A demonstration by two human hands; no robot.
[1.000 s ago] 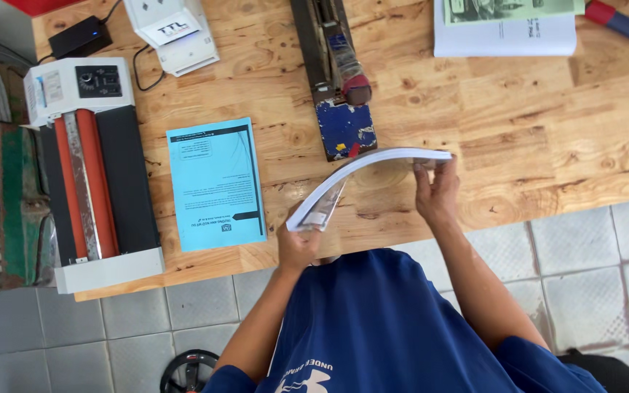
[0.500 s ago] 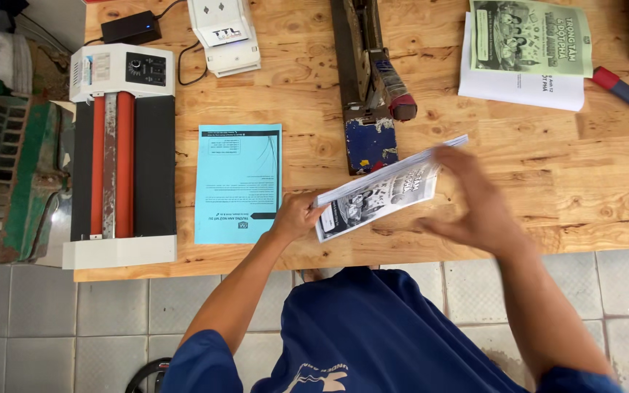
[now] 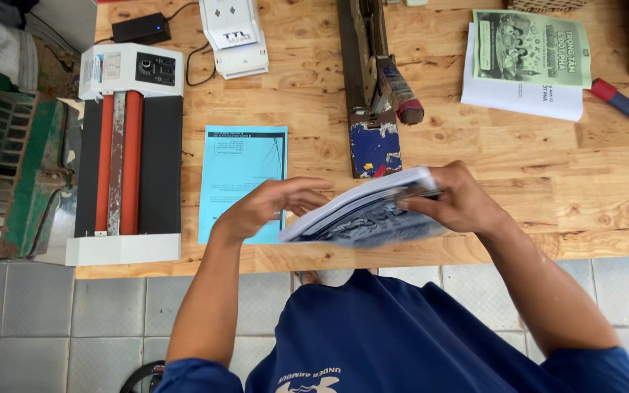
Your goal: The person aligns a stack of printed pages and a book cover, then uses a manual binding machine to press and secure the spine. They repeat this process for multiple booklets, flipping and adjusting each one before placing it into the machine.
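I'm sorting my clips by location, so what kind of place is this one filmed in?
Probably a small print or bookbinding workshop. A roller laminating machine and a long heavy-duty stapler sit on the wooden workbench, and both hands hold a stack of printed pages beside a blue cover sheet.

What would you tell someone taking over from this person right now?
Right hand: grip on the right end of a thick stack of printed sheets, held just above the front of the wooden table.
Left hand: open, fingers spread, at the stack's left end; contact unclear because of blur.
Nearby: a blue sheet lies flat beside the left hand; a long heavy-duty stapler sits behind the stack; a green-covered booklet on white pages lies at back right; a laminating machine is at the left.
Done: stack gathered in hand.
Left: stack is not set down, and no binding is visible.
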